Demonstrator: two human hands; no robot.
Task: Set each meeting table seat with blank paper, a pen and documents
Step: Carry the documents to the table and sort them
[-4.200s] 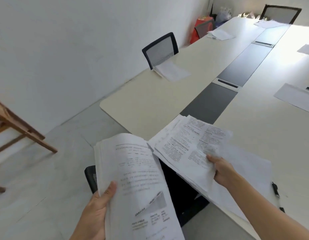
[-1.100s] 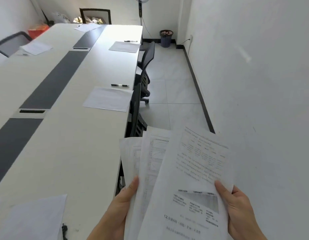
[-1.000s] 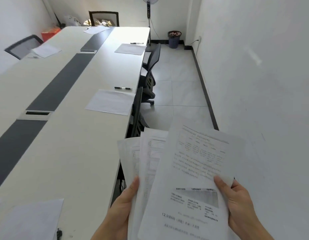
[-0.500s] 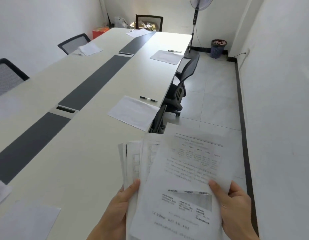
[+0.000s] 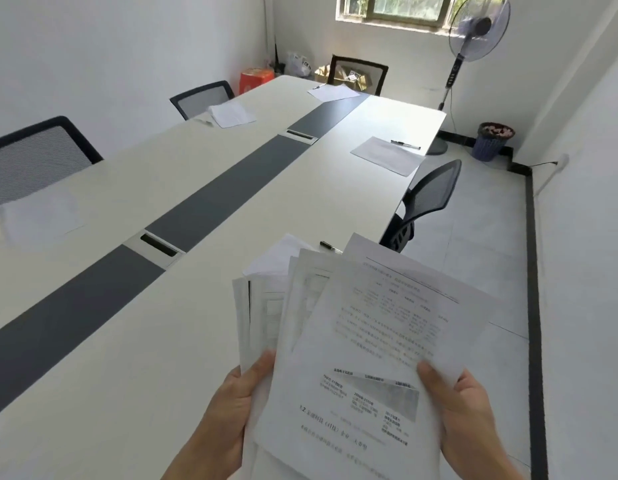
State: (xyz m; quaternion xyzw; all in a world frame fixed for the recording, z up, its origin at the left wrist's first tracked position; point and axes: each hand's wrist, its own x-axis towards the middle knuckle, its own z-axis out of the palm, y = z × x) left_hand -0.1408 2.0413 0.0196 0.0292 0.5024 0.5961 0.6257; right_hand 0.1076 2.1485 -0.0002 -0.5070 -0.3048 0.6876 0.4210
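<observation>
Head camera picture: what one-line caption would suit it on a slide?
Left hand and right hand hold fanned printed documents at a meeting table set with paper and pens.

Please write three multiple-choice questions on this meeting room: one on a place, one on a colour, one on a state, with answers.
1. Where is the fan? A. on a shelf B. far right corner, near the waste bin C. in a doorway
2. Colour of the strip along the table? A. red B. green C. dark grey
3. The left hand and right hand: A. hold the printed documents B. lie flat on the table C. hold cups
Answers: 1 B, its base stands by the bin; 2 C, grey between white halves; 3 A, both grip the fanned sheets.
</observation>
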